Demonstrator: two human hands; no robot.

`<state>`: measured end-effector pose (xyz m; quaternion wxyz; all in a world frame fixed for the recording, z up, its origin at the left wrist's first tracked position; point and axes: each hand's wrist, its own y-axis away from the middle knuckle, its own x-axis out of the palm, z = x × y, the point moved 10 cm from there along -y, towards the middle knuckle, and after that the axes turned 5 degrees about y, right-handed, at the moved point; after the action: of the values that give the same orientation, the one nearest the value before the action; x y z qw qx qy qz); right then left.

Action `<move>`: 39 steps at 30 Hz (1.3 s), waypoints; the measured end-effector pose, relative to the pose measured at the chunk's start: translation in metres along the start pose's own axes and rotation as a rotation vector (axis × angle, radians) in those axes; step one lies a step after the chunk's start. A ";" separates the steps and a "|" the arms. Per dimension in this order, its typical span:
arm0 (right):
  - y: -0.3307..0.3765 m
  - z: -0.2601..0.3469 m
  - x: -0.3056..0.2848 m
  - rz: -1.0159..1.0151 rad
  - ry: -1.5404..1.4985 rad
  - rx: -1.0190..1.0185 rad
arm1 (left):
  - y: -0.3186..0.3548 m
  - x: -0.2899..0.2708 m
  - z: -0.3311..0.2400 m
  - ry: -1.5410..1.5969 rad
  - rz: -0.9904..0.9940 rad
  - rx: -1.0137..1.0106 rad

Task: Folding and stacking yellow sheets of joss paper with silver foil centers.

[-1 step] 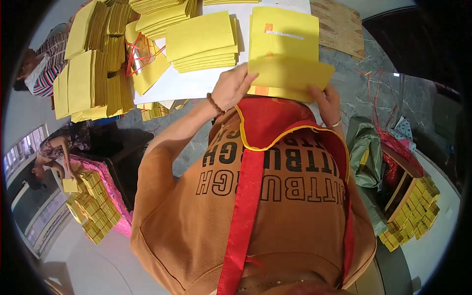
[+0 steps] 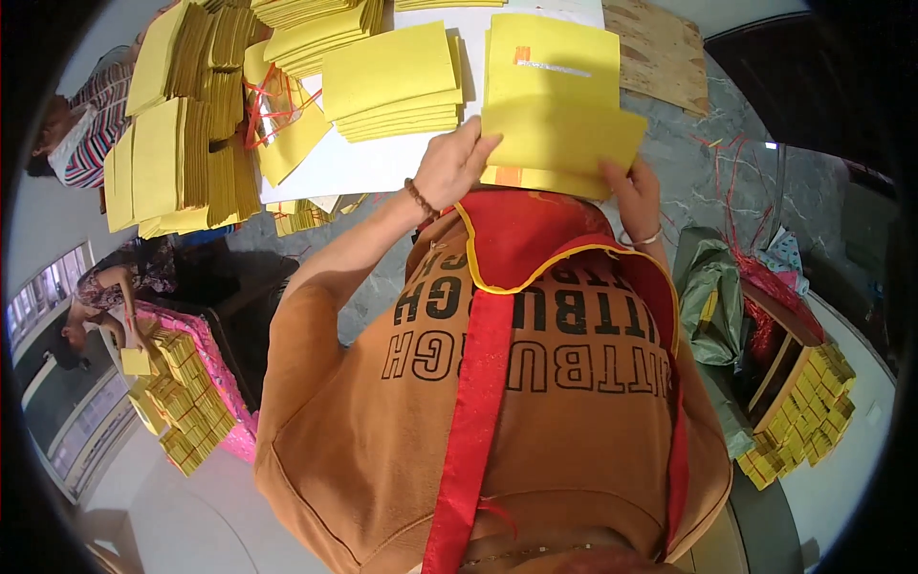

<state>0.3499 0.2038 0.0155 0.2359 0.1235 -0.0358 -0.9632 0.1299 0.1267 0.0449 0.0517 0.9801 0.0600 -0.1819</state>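
Nearest, both hands pinch a folded yellow paper sheet (image 2: 564, 143) at the counter's near edge: the left hand (image 2: 454, 167) grips its left edge with thumb on top, and the right hand (image 2: 633, 187) holds its lower right corner. Nothing visibly differs from the matching earlier view, so the fold seems mid-way. Farther left lie a yellow paper stack (image 2: 392, 81) and bundled piles (image 2: 182, 134) on the counter (image 2: 335, 167).
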 end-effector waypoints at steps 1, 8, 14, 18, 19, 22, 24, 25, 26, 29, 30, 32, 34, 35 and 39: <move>-0.004 0.000 0.004 -0.002 0.001 -0.001 | -0.005 0.002 0.004 0.000 0.000 0.002; -0.022 -0.011 -0.008 -0.208 0.146 0.031 | -0.025 -0.001 0.018 -0.143 -0.081 -0.106; -0.036 -0.020 -0.009 -0.268 0.149 0.022 | -0.042 -0.003 0.042 -0.036 -0.110 -0.141; -0.039 -0.016 -0.010 -0.292 0.220 0.041 | -0.040 -0.007 0.036 0.046 -0.137 -0.199; -0.039 -0.015 -0.010 -0.293 0.219 0.042 | -0.040 -0.006 0.037 0.045 -0.135 -0.199; -0.038 -0.015 -0.009 -0.291 0.273 0.082 | -0.042 -0.005 0.043 0.048 -0.136 -0.184; -0.035 -0.013 -0.011 -0.348 0.242 0.123 | -0.043 -0.003 0.051 0.098 -0.141 -0.219; -0.034 -0.008 -0.010 -0.347 0.243 0.124 | -0.044 -0.002 0.052 0.098 -0.141 -0.220; -0.032 -0.001 -0.007 -0.340 0.213 0.108 | -0.044 -0.002 0.054 0.091 -0.146 -0.228; -0.033 0.004 -0.007 -0.343 0.267 0.017 | -0.043 -0.003 0.053 0.106 -0.138 -0.242; -0.034 0.011 -0.006 -0.350 0.354 -0.061 | -0.043 -0.002 0.049 0.130 -0.128 -0.250; -0.034 0.011 -0.006 -0.342 0.395 -0.071 | -0.037 -0.005 0.037 0.107 -0.169 -0.250; -0.034 0.012 -0.005 -0.335 0.436 -0.082 | -0.028 -0.010 0.021 0.084 -0.210 -0.248; -0.035 0.011 -0.007 -0.344 0.429 -0.070 | -0.027 -0.014 -0.008 -0.124 -0.226 -0.044; -0.036 0.002 -0.008 -0.364 0.377 -0.075 | -0.007 0.008 -0.084 -0.704 -0.255 0.515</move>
<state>0.3399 0.2391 0.0144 0.0656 0.2965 0.0675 -0.9504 0.1658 0.1443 0.1190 -0.1993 0.8244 0.1116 -0.5179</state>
